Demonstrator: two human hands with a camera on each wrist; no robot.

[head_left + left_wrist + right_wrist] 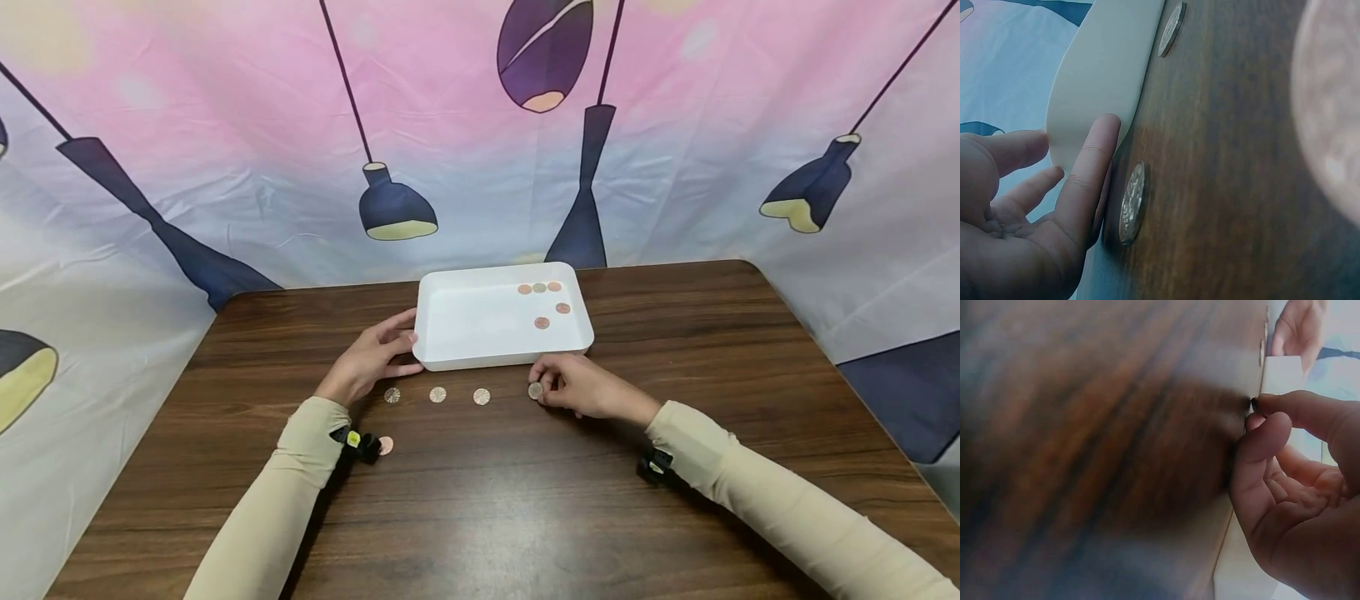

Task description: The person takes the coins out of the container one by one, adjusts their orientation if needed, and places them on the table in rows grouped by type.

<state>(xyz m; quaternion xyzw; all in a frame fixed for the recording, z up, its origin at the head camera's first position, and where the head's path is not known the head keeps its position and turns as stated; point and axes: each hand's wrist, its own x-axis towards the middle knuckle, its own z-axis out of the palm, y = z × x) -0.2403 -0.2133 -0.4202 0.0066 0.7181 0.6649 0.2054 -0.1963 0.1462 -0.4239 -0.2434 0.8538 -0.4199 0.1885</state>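
Observation:
My left hand (372,354) rests against the left side of a white tray (480,362), its fingers mostly straight along the wall, as the left wrist view shows up close. Just in front of the tray, my right hand (581,386) pinches a silver coin (536,390) between thumb and forefinger, low over the table. Three more silver coins, a left one (392,395), a middle one (438,394) and a right one (481,397), lie in a row. A copper coin (386,446) sits beside the left wrist camera. In the right wrist view, curled fingers mostly hide the pinched coin.
Inside the tray, toward its right, lie several copper coins (542,322) and one duller coin (539,287). The brown wooden table (480,517) ends at a patterned cloth (285,167) behind the tray. Both wrists carry small black cameras (655,467).

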